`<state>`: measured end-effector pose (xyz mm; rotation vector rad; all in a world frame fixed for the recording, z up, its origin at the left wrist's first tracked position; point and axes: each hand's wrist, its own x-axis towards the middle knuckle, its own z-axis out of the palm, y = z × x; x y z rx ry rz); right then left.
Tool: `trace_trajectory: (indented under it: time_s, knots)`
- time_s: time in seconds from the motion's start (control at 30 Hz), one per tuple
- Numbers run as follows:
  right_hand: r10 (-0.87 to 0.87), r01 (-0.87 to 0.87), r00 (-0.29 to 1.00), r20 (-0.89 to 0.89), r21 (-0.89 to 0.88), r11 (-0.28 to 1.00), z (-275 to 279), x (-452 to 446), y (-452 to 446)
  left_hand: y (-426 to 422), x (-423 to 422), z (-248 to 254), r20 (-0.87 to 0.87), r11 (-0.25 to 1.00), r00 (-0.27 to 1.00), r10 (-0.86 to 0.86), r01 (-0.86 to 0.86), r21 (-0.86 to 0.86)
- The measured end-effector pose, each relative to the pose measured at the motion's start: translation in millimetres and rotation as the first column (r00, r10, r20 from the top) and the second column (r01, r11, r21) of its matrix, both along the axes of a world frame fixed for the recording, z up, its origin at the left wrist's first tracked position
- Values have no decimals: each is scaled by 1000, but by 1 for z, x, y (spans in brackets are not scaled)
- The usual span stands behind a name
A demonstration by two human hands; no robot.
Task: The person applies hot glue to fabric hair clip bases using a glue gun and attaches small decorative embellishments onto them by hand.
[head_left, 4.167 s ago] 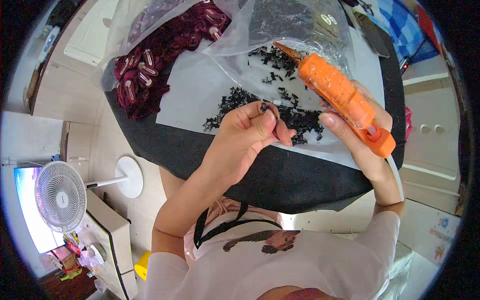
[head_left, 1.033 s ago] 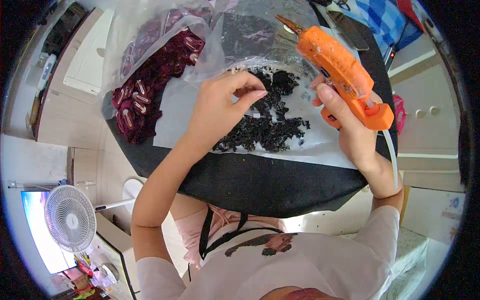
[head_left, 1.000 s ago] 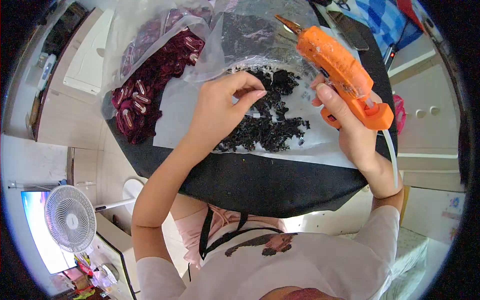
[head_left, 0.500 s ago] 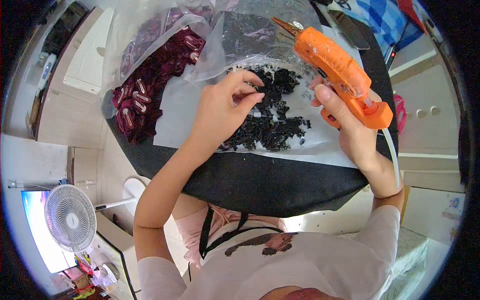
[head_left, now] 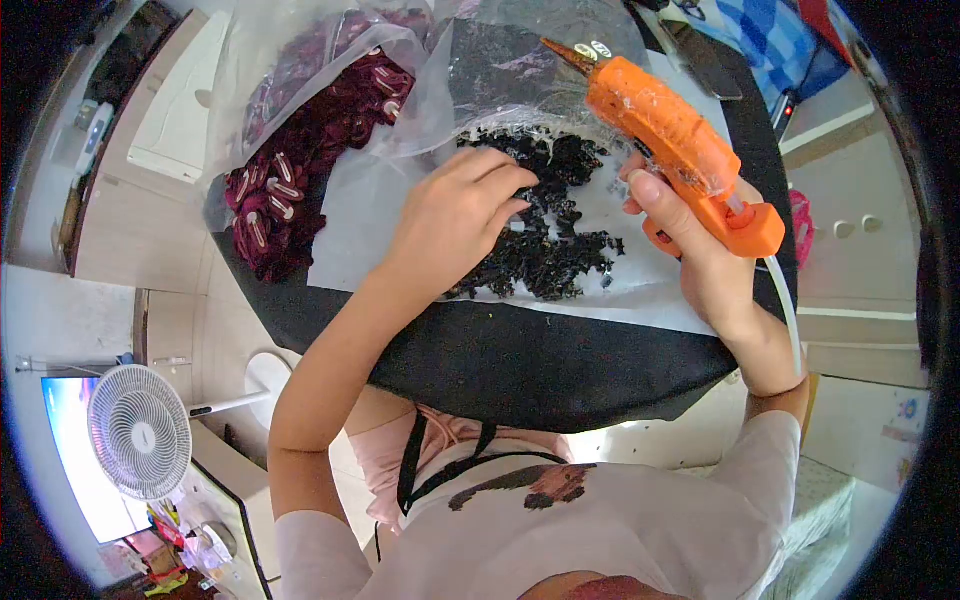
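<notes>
My right hand point(head_left: 705, 245) grips an orange hot glue gun point(head_left: 665, 125), its dark-stained nozzle pointing up and left. A whitish glue stick point(head_left: 785, 310) trails from the gun's back end. My left hand point(head_left: 455, 215) is over the left side of a pile of small black ruffled pieces point(head_left: 560, 265). Its fingers are bent, with thumb and forefinger tips apart at the pile; nothing shows between them. Some of the pile is hidden beneath that hand. The pieces lie on a white sheet point(head_left: 350, 225).
Dark red fabric pieces with pale clips point(head_left: 270, 200) lie left, partly under a clear plastic bag point(head_left: 400, 120). Another clear bag covers black material behind the pile. The black-covered table point(head_left: 540, 360) has a phone point(head_left: 705, 65) at upper right. A white fan point(head_left: 140, 432) stands lower left.
My left hand has turned slightly, its back now facing up more and its fingers reaching a little further over the black pieces. The glue gun stays nearly still.
</notes>
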<state>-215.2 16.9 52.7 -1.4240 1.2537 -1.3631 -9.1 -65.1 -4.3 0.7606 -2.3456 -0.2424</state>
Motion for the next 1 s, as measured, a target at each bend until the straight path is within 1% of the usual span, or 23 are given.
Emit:
trace_trajectory:
  time_s: [0.13, 0.23, 0.33, 0.43, 0.53, 0.63, 0.67, 0.7, 0.73, 0.83, 0.93, 1.0]
  knots:
    - [7, -8, 1000, -21, -32, 999, -1, -1, -1, -1, 0, 0, -5, 999, 1000, -17, 17, -49]
    - [7, -9, 999, -34, -41, 999, 0, 0, -1, -2, 3, 0, -17, 998, 999, -34, 33, -52]
    - [13, -13, 1000, 16, -4, 1000, 1, 1, 0, 0, 5, 3, -59, 998, 998, 6, -10, -61]
    - [26, -26, 999, 28, -6, 1000, 3, 2, 1, 3, 6, 2, -74, 995, 995, 73, -77, -58]
    - [40, -40, 999, 24, -27, 999, 2, 3, 0, 13, 5, 15, -109, 998, 992, 69, -70, -6]
    - [45, -45, 999, -20, -5, 999, 1, 1, 0, 20, 5, 16, -242, 973, 960, 142, -90, 213]
    - [55, -54, 997, -50, 10, 998, 1, 1, 0, 23, 5, 15, -351, 912, 920, 175, -17, 409]
    - [65, -63, 995, -78, 24, 998, 2, 0, 0, 25, 5, 15, -445, 813, 866, 230, 80, 576]
    - [76, -72, 991, -107, 39, 997, 2, 0, 0, 28, 5, 15, -517, 682, 801, 302, 197, 704]
    - [85, -82, 995, -44, 65, 995, 2, 4, -1, 39, 3, 23, -542, 487, 719, 434, 319, 813]
    - [107, -126, 969, -223, -74, 989, -9, 1, -7, 52, 1, 27, -564, 381, 669, 483, 420, 824]
    - [119, -163, 958, -261, -155, 974, -14, 3, -10, 59, -2, 29, -577, 358, 636, 512, 452, 817]
